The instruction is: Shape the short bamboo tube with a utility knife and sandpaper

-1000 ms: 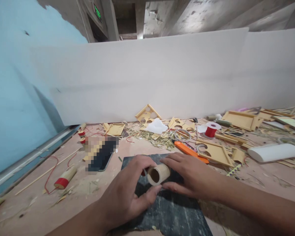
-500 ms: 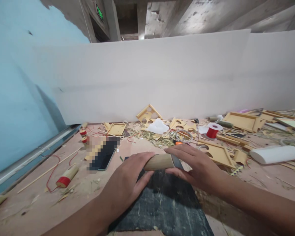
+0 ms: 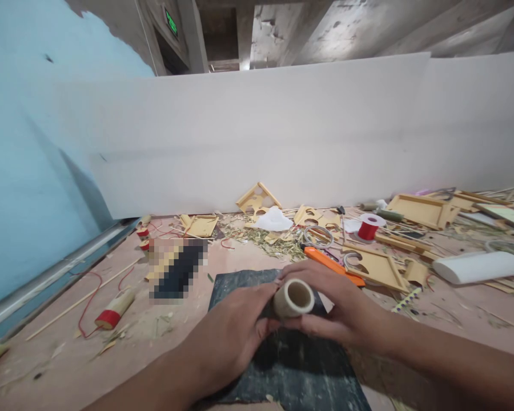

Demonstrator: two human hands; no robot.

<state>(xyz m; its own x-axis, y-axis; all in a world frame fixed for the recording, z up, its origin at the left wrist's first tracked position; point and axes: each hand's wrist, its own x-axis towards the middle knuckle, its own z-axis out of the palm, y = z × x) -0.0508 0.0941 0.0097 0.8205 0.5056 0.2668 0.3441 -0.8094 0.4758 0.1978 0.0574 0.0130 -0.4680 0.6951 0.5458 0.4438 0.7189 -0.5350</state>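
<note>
Between my two hands is a short bamboo tube (image 3: 281, 305), tilted so its round hollow end faces me. My left hand (image 3: 244, 322) is closed on the tube's left side with fingers and thumb. On the other side, my right hand (image 3: 340, 302) grips it, its fingers over the far side and its thumb below the near rim. Under both hands lies a dark, worn sheet (image 3: 300, 365) like sandpaper, and the tube is just above or on it; the contact is hidden. Just beyond my right hand rests an orange utility knife (image 3: 334, 265).
Left, a bamboo piece with a red band (image 3: 115, 308) lies beside red cord and a pixelated dark object (image 3: 177, 274). Behind are shavings (image 3: 278, 245) and cut-out wooden panels (image 3: 257, 200). Right are a red thread spool (image 3: 369, 228), a wooden tray (image 3: 424, 210) and a white roll (image 3: 482, 267).
The tube has turned from lying crosswise to pointing its open end at me. Both hands have closed in around it, and more of the orange knife shows.
</note>
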